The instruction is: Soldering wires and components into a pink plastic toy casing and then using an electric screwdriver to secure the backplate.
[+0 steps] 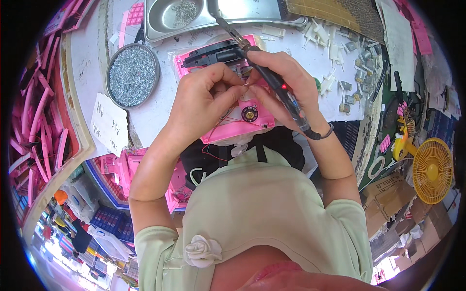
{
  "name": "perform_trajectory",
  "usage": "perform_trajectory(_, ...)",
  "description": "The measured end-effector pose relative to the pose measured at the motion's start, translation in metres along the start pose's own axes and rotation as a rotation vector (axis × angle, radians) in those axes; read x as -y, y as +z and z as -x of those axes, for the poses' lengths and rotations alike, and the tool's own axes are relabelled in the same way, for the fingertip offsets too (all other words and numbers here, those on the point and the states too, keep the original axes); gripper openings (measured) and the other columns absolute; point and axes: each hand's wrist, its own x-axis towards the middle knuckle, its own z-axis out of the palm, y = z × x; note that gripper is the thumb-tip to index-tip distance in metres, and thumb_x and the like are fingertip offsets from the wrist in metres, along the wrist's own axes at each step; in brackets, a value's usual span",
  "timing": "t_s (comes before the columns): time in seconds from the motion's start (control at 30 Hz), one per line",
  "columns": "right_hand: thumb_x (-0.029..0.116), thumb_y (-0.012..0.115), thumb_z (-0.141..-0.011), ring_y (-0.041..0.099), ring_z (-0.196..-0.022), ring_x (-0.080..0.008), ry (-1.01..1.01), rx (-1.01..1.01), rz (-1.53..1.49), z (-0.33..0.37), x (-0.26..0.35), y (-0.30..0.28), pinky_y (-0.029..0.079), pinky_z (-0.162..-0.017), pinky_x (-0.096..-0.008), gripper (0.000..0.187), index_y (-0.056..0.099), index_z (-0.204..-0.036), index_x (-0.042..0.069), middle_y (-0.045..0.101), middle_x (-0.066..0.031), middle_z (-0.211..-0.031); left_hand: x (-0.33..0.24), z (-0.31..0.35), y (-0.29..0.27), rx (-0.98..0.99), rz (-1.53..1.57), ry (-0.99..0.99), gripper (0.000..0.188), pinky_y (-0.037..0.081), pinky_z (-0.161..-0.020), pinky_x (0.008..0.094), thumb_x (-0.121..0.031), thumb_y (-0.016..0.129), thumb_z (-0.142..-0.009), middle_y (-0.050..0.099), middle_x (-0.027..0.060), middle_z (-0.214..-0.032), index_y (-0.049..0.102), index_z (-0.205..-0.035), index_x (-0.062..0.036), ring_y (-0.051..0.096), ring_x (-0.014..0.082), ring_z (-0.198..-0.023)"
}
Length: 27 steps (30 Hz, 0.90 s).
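Observation:
My left hand [208, 94] is closed, with thumb and forefinger pinched on a thin wire [246, 84] above an open pink plastic housing [233, 130]. The fingertips of my right hand [291, 80] meet it there. That same hand also grips a black soldering iron [272, 77] with a small red light; its metal barrel points away to the upper left. A black plastic mechanism [213, 54] lies in the far part of the housing. Nearer me sits a round black part [249, 114] with a brassy centre. Thin red wires trail below my left hand. My fingers partly hide the contact point.
A round tray [132, 75] of small screws stands left, beside a marked paper sheet [109, 123]. Behind are a metal tray [162, 33] and brown cardboard [330, 14]. Small motors [360, 75] and white plastic parts [318, 34] lie right. Pink parts [36, 111] fill the far left.

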Motion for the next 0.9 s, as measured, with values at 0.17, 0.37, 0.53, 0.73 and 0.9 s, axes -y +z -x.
perform_trajectory(0.17,-0.01,0.075,-0.075,0.069,-0.084,-0.0202,-0.013,-0.037,-0.009,-0.003,0.002,0.004,0.054,-0.073,-0.0296,0.062,0.063,-0.132,0.009,0.069,-0.0077,-0.094,-0.001,0.0,-0.001,0.017,0.006,-0.02,0.007,0.05,-0.058,0.0261,-0.003,0.072,-0.09,0.069,0.0056,-0.069,0.067,-0.091,0.0013,0.065,0.0082,-0.062)
perform_trajectory(0.37,-0.013,0.073,-0.073,0.064,-0.077,-0.0227,0.005,-0.081,0.033,0.005,0.005,0.007,0.053,-0.067,-0.0326,0.06,0.066,-0.129,0.009,0.065,-0.0081,-0.094,-0.002,0.001,0.0,0.006,-0.011,-0.023,0.007,0.05,-0.058,0.0261,-0.004,0.073,-0.09,0.069,0.0055,-0.072,0.068,-0.093,0.0011,0.063,0.0083,-0.062)
perform_trajectory(0.53,-0.008,0.079,-0.072,0.059,-0.069,-0.0223,-0.095,-0.148,0.091,0.01,0.011,-0.004,0.049,-0.061,-0.0327,0.054,0.068,-0.124,0.005,0.06,-0.0073,-0.082,0.004,0.0,0.002,-0.017,-0.178,0.19,0.007,0.05,-0.057,0.0287,-0.002,0.073,-0.088,0.068,0.007,-0.079,0.069,-0.094,-0.0018,0.064,0.0146,-0.063)
perform_trajectory(0.73,0.0,0.074,-0.076,0.055,-0.062,-0.0153,0.252,-0.107,-0.211,0.05,0.033,-0.071,0.042,-0.057,-0.0277,0.028,0.073,-0.104,0.001,0.063,-0.0071,-0.075,-0.004,0.006,-0.001,0.142,-0.554,0.415,0.016,0.053,-0.072,0.0334,0.002,0.075,-0.081,0.061,0.0096,-0.102,0.068,-0.095,-0.001,0.067,0.0235,-0.085)
perform_trajectory(0.9,0.002,0.073,-0.078,0.057,-0.062,-0.016,0.24,0.098,-0.183,0.06,0.03,-0.069,0.044,-0.057,-0.0272,0.022,0.073,-0.099,0.003,0.065,-0.0052,-0.073,-0.003,0.006,-0.001,0.138,-0.561,0.426,0.016,0.053,-0.072,0.0343,0.001,0.076,-0.079,0.06,0.0092,-0.107,0.067,-0.093,-0.0024,0.066,0.0247,-0.085)
